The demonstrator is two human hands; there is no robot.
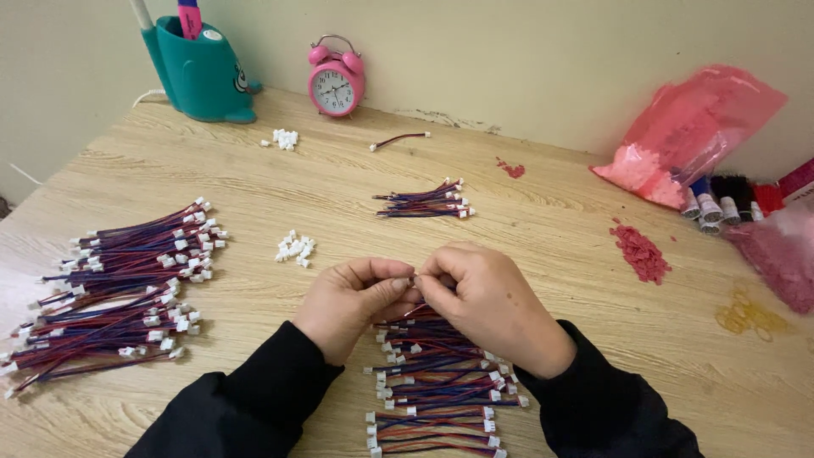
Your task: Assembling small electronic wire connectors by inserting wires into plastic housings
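Small white connector (408, 281), barely visible, pinched between fingertips of both hands at frame centre. Left hand (352, 301) and right hand (492, 305) both curled closed, thumbs and forefingers meeting on it. Below them lies a pile of red-blue wire leads (432, 390) with white plugs. Larger wire bundle (119, 284) at left; loose white housings (295, 248) just above the hands.

One head-worn view, looking down and forward over a wooden desk (543, 229).

The camera sits above and just behind the person's two hands, near enough that the black sleeves (254, 407) run off the bottom edge. It faces the far wall (509, 59), where the desk ends, and takes in the desk from its left rim to the bags at the right. No second view shares the scene.
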